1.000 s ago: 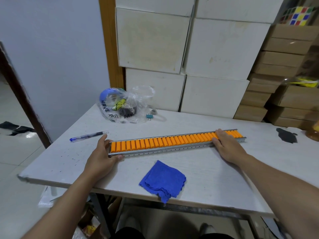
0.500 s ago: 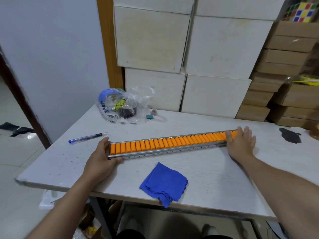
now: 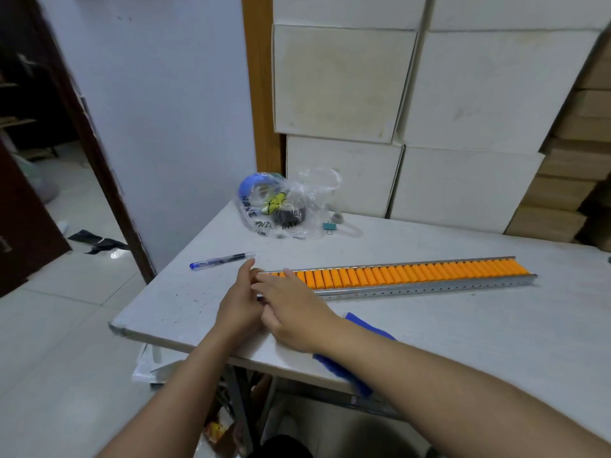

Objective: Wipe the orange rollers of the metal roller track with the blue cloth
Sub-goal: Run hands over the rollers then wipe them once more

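The metal roller track (image 3: 429, 287) with its row of orange rollers (image 3: 413, 276) lies across the white table (image 3: 463, 332). My left hand (image 3: 239, 304) grips the track's left end. My right hand (image 3: 291, 312) has crossed over to that same end, fingers spread flat on the leftmost rollers, holding nothing. The blue cloth (image 3: 360, 325) lies on the table near the front edge, mostly hidden under my right forearm.
A blue pen (image 3: 220, 261) lies left of the track. A clear plastic bag (image 3: 281, 208) with items and a binder clip (image 3: 329, 225) sit at the back. White and brown boxes stack behind the table. The table's left corner edge is close to my hands.
My right hand has left the track's right end and swept across to its left end. The view has turned left. My left hand stays on the left end.
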Demonstrator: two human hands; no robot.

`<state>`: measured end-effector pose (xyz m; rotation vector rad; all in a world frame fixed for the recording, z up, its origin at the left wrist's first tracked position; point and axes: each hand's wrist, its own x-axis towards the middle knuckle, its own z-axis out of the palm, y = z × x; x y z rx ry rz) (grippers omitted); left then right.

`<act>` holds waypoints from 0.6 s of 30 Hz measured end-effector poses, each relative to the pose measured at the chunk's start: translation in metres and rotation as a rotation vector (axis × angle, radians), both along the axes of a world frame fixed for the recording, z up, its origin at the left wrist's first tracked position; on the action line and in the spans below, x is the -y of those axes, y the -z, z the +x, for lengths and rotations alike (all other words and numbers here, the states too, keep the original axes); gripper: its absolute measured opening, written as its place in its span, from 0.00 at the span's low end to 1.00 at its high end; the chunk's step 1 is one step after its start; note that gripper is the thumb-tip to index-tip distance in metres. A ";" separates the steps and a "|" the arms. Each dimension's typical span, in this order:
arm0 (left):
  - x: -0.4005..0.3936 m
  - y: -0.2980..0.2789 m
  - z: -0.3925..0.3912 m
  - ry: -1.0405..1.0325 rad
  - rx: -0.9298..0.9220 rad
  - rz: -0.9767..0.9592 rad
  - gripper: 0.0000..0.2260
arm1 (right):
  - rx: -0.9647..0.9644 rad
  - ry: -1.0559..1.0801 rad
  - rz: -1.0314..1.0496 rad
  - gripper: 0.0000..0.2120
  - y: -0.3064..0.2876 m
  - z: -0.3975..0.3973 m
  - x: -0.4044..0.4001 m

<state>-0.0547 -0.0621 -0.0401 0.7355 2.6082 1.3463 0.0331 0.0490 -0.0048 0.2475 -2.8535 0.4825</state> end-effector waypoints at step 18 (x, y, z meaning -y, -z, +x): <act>-0.003 0.006 -0.006 0.005 0.027 0.035 0.44 | 0.046 0.118 -0.015 0.24 0.017 0.015 -0.047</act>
